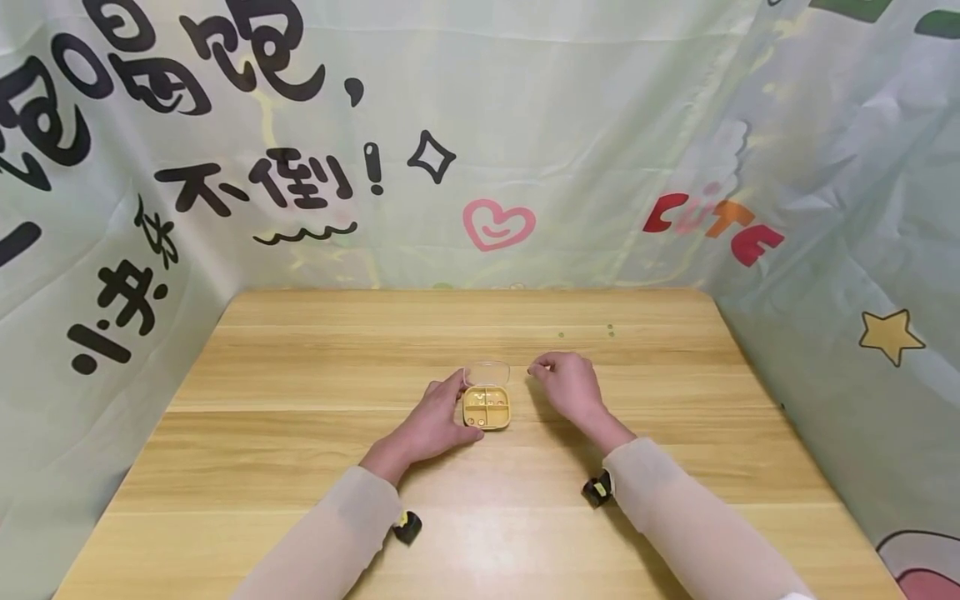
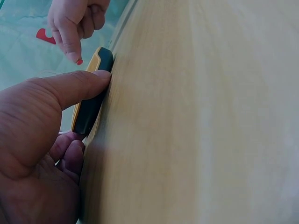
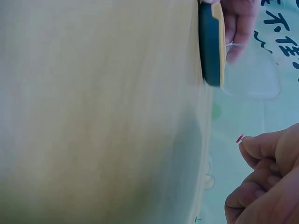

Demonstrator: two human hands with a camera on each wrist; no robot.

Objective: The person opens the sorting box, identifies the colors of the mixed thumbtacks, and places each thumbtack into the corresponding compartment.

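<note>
A small yellow pill box [image 1: 487, 407] with a dark underside stands on the table, its clear lid [image 1: 487, 373] tilted up at the back. Inside are divided compartments, some holding tiny orange-red pieces. My left hand [image 1: 433, 423] grips the box from its left side, thumb at the near edge, the other fingers toward the back. To the right of the box and apart from it, my right hand [image 1: 572, 388] pinches a tiny red piece [image 3: 240, 138] between thumb and finger. Its exact kind is too small to tell.
Several tiny green pieces lie toward the back right of the wooden table [image 1: 315, 458], one green piece [image 1: 561, 335] apart from the others. A printed cloth [image 1: 585, 150] hangs behind the table and along both sides.
</note>
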